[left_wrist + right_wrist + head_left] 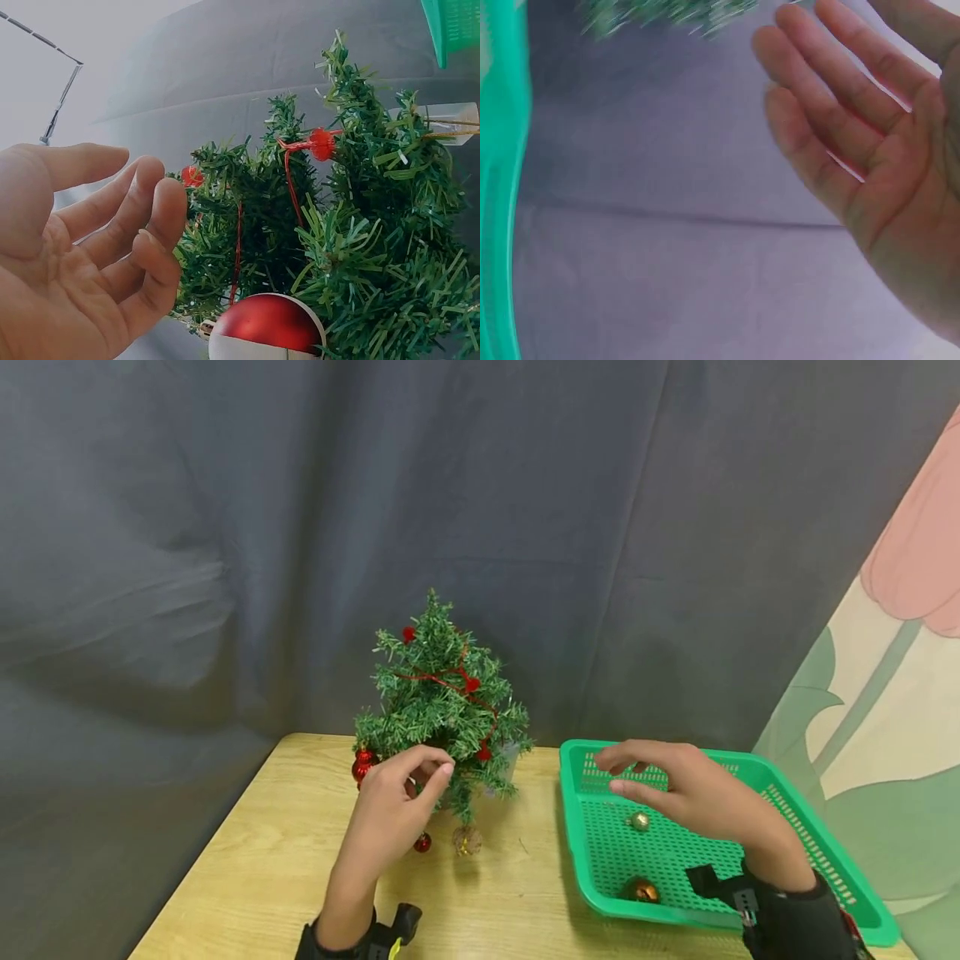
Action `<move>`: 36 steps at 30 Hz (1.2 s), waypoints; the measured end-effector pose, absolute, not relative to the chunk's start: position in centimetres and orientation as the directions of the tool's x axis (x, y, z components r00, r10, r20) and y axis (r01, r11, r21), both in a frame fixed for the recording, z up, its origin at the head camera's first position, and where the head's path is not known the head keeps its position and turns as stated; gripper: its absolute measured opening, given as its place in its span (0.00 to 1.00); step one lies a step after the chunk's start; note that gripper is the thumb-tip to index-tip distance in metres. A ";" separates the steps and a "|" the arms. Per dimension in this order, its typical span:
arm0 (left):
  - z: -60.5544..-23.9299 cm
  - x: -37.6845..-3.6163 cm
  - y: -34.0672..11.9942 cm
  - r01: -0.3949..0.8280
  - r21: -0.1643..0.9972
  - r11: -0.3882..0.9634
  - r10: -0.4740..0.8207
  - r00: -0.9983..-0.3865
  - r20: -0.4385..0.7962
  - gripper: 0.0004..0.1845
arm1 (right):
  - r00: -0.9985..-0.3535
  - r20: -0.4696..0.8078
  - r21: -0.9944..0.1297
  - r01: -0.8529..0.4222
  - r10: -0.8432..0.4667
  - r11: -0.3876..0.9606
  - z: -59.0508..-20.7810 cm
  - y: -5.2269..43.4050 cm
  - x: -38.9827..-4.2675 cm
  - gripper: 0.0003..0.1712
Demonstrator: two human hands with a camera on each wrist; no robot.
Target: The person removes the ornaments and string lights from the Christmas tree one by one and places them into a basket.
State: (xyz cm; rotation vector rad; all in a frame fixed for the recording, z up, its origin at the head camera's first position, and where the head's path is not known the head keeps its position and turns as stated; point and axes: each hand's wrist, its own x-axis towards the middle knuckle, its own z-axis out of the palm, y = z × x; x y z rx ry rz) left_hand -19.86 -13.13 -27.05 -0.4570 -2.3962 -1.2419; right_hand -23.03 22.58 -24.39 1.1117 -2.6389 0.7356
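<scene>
While the left hand was held empty, loosely curled, before the small tree on the table, the right hand was suspended, relaxed, over the green basket, where a gold bauble was seen.

There are two hands, one tree, one basket and, inside it, two balls.

Green tree, red garland; green basket; gold bauble
</scene>
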 end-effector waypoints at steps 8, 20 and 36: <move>-27.0 -19.3 -13.7 0.486 0.760 0.432 0.144 -0.869 0.473 0.06 | -0.511 0.720 -0.416 -0.859 -0.470 0.298 -26.6 18.5 -19.7 0.23; -27.6 -18.9 -13.7 0.506 0.757 0.414 0.028 -0.838 0.545 0.06 | -0.762 0.488 -0.657 -0.641 -0.425 0.396 -30.5 12.5 -19.8 0.07; -31.9 -19.8 -12.3 0.279 0.555 0.784 0.183 -0.957 0.224 0.07 | -0.947 0.152 -0.810 -0.285 -0.285 0.513 -35.9 7.3 -21.0 0.19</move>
